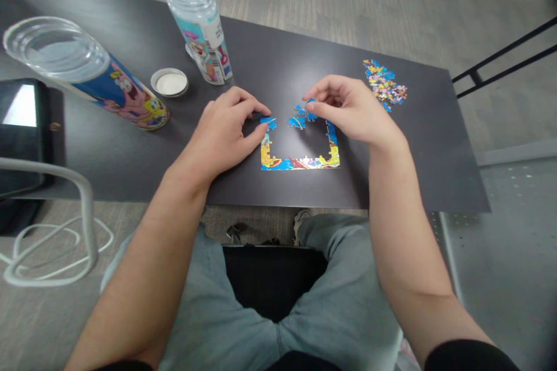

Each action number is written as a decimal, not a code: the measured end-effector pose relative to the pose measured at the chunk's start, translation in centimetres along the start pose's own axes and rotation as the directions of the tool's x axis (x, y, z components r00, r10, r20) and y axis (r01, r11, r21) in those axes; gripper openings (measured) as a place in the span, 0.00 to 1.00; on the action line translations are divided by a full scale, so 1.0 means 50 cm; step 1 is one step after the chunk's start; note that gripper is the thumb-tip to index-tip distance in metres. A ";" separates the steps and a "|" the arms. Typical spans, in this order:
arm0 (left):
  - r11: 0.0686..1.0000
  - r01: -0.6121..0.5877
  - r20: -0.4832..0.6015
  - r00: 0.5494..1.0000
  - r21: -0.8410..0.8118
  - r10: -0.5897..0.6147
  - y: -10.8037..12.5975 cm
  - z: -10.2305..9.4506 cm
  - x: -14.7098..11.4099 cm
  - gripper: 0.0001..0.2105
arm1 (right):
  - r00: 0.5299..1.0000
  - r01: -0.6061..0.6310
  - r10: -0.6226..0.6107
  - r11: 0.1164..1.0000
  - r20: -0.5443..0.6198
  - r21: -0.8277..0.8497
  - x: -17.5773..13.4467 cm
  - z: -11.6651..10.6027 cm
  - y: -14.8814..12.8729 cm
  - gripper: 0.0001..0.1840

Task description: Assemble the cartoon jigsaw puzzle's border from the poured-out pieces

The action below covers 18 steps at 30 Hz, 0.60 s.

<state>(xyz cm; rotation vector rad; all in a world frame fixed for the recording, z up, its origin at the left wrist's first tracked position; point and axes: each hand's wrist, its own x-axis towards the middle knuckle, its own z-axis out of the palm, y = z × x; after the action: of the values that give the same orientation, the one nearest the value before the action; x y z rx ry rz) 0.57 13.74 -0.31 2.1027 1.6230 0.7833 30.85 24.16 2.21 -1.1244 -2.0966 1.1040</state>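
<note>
At the centre of the frame, on the dark bench (130, 145), lies my part-built puzzle border (300, 161), a U of joined pieces. My left hand (224, 133) pinches a blue piece (268, 122) at the border's upper left end, fingers nearly closed on it. My right hand (352, 109) has its grip closed on another small piece (310, 105), just above a loose cluster (297, 122). The pieces look like thin, light card, easily bent and prone to sliding, so I judge their edges the best hold. Spare pieces (385, 84) sit in a heap at the upper right.
</note>
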 end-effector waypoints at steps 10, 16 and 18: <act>1.000 0.002 0.010 1.000 0.012 -0.002 0.010 0.000 -0.001 0.14 | 1.000 0.031 -0.030 0.998 0.004 -0.048 0.018 0.091 -0.030 0.18; 1.000 -0.012 0.000 1.000 0.007 0.012 0.008 0.003 -0.001 0.14 | 0.999 0.034 -0.033 0.993 0.015 -0.111 0.015 0.095 -0.032 0.12; 1.000 -0.017 -0.005 1.000 0.005 0.017 0.006 0.004 -0.001 0.14 | 1.000 0.020 -0.020 0.991 0.005 -0.134 0.015 0.097 -0.033 0.13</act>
<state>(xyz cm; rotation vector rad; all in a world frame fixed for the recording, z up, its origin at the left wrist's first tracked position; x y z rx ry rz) 0.93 13.62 -0.28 2.1228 1.6134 0.7912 26.16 22.22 1.04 -1.1606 -2.2078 0.9685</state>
